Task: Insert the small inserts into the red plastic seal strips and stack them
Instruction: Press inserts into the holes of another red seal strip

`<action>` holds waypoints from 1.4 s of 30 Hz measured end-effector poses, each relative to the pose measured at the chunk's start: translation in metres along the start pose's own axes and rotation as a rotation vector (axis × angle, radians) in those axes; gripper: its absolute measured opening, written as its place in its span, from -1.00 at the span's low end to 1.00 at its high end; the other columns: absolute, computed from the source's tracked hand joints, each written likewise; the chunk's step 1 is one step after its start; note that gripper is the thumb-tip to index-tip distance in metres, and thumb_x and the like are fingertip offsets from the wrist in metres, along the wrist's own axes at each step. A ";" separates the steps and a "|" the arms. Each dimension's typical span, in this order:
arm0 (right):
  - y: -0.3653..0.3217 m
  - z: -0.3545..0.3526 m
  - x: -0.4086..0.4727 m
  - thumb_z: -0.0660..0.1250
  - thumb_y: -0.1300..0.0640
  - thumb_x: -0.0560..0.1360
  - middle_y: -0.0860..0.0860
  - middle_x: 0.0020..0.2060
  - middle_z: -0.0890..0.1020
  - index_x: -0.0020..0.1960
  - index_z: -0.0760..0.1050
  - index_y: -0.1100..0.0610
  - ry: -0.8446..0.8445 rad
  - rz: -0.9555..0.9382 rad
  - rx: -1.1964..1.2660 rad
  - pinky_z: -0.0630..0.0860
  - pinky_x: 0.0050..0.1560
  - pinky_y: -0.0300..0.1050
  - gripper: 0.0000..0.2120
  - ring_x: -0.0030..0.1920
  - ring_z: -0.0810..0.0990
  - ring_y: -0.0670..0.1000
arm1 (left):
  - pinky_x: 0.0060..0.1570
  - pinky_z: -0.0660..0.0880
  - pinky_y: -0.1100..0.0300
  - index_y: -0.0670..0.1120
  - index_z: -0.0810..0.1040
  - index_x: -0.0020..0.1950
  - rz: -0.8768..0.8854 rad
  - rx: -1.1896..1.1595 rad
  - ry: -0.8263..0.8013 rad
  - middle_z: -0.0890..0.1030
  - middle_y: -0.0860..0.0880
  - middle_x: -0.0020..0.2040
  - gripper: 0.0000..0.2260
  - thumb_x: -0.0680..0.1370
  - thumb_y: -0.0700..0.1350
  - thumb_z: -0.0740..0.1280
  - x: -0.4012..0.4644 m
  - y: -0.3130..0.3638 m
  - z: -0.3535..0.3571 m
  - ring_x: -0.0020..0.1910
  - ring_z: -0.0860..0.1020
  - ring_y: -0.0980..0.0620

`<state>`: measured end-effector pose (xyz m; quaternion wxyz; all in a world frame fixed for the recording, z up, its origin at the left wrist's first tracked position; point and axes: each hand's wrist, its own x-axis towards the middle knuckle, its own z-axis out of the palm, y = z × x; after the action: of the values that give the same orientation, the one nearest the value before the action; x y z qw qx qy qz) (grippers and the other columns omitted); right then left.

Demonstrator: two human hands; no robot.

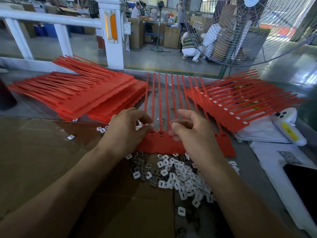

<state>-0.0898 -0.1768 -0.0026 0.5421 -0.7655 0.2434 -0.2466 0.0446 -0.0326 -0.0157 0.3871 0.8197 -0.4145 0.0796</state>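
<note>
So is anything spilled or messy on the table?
Yes. A few small white inserts lie scattered on the cardboard, away from the main pile of inserts. One more sits alone nearer the person. The stacks of red seal strips look tidy.

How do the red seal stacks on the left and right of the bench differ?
The left stack shows empty holes in its heads; the right stack shows white inserts in its heads. The left stack's tails point far-left, the right stack's far-right. Both are red, fanned, and untouched by either hand.
</note>
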 end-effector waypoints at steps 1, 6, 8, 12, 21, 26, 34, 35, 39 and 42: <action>0.001 -0.001 0.000 0.37 0.12 0.59 -0.13 -0.02 0.69 0.35 0.50 -0.13 0.001 0.005 -0.006 0.67 0.11 0.02 -0.64 -0.05 0.72 -0.15 | 0.11 0.51 0.00 0.11 0.68 0.00 -0.043 0.021 -0.025 0.59 0.16 -0.05 -0.93 0.53 -0.01 0.49 0.000 -0.003 0.000 -0.02 0.53 0.15; 0.003 -0.001 0.002 0.37 0.07 0.59 -0.10 -0.03 0.70 0.22 0.55 -0.17 -0.006 -0.002 -0.009 0.67 0.10 0.02 -0.76 -0.05 0.71 -0.14 | 0.26 0.43 -0.14 0.17 0.66 -0.04 -0.120 0.050 -0.112 0.56 0.18 -0.01 -0.93 0.52 0.01 0.49 0.000 -0.002 0.002 0.09 0.50 0.08; 0.004 -0.001 0.002 0.37 0.07 0.59 -0.10 -0.05 0.71 0.20 0.54 -0.19 -0.015 -0.009 -0.009 0.68 0.09 0.01 -0.77 -0.06 0.71 -0.15 | 0.28 0.41 -0.12 0.18 0.66 -0.04 -0.121 0.063 -0.112 0.52 0.22 -0.04 -0.94 0.52 0.02 0.49 0.001 -0.001 0.004 0.11 0.48 0.09; 0.003 -0.002 0.002 0.36 0.07 0.60 -0.09 -0.11 0.73 0.24 0.55 -0.14 -0.027 -0.014 -0.020 0.69 0.04 -0.02 -0.76 -0.11 0.72 -0.15 | 0.27 0.34 -0.03 0.21 0.66 -0.02 -0.116 0.089 -0.135 0.46 0.27 -0.08 -0.94 0.53 0.05 0.47 0.005 -0.002 0.007 0.11 0.43 0.11; 0.001 -0.014 0.004 0.37 0.09 0.61 -0.15 -0.14 0.73 0.18 0.61 -0.07 0.020 -0.060 -0.039 0.66 -0.12 -0.16 -0.82 -0.15 0.72 -0.16 | 0.17 0.24 0.09 0.16 0.66 0.15 0.002 0.225 -0.138 0.55 0.20 0.04 -0.82 0.56 0.08 0.43 0.000 -0.004 0.003 0.15 0.46 0.12; 0.001 -0.032 0.010 0.37 0.03 0.60 -0.19 -0.22 0.72 0.03 0.63 -0.15 0.011 -0.087 -0.225 0.62 -0.18 -0.13 -0.91 -0.23 0.69 -0.18 | 0.26 0.23 0.14 0.19 0.66 0.18 0.070 0.309 -0.169 0.58 0.20 0.12 -0.82 0.59 0.07 0.39 -0.002 0.000 0.000 0.20 0.47 0.16; -0.004 -0.058 0.012 0.46 -0.15 0.53 -0.14 -0.29 0.71 -0.17 0.66 -0.05 -0.212 -0.011 -0.503 0.55 -0.24 -0.09 -0.80 -0.38 0.60 -0.17 | 0.31 0.18 0.15 0.25 0.59 0.29 0.112 0.400 -0.234 0.53 0.23 0.24 -0.76 0.64 0.06 0.30 -0.002 0.004 0.000 0.30 0.40 0.18; -0.005 -0.061 0.012 0.48 -0.19 0.50 -0.14 -0.28 0.71 -0.19 0.66 -0.05 -0.255 0.007 -0.537 0.55 -0.20 -0.11 -0.77 -0.35 0.62 -0.18 | 0.32 0.18 0.15 0.25 0.59 0.30 0.113 0.405 -0.239 0.52 0.23 0.25 -0.75 0.65 0.05 0.29 -0.003 0.004 0.000 0.30 0.40 0.17; -0.009 -0.065 0.010 0.58 -0.21 0.37 -0.17 -0.24 0.71 -0.17 0.69 -0.11 -0.439 0.081 -0.615 0.58 -0.11 -0.09 -0.79 -0.22 0.66 -0.19 | 0.32 0.19 0.12 0.24 0.58 0.31 0.130 0.438 -0.260 0.51 0.22 0.27 -0.74 0.66 0.03 0.26 -0.001 0.005 0.001 0.31 0.38 0.14; -0.011 -0.062 0.009 0.63 -0.12 0.36 -0.10 -0.24 0.72 -0.15 0.70 -0.05 -0.513 0.086 -0.651 0.60 -0.10 0.00 -0.81 -0.24 0.66 -0.12 | 0.30 0.18 0.13 0.24 0.56 0.33 0.147 0.484 -0.266 0.50 0.20 0.27 -0.71 0.66 -0.02 0.24 -0.001 0.008 0.001 0.29 0.38 0.12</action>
<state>-0.1213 -0.2236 0.0266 0.3248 -0.9227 0.1973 0.0647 0.0376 -0.0353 -0.0119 0.1156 0.8594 -0.4888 0.0957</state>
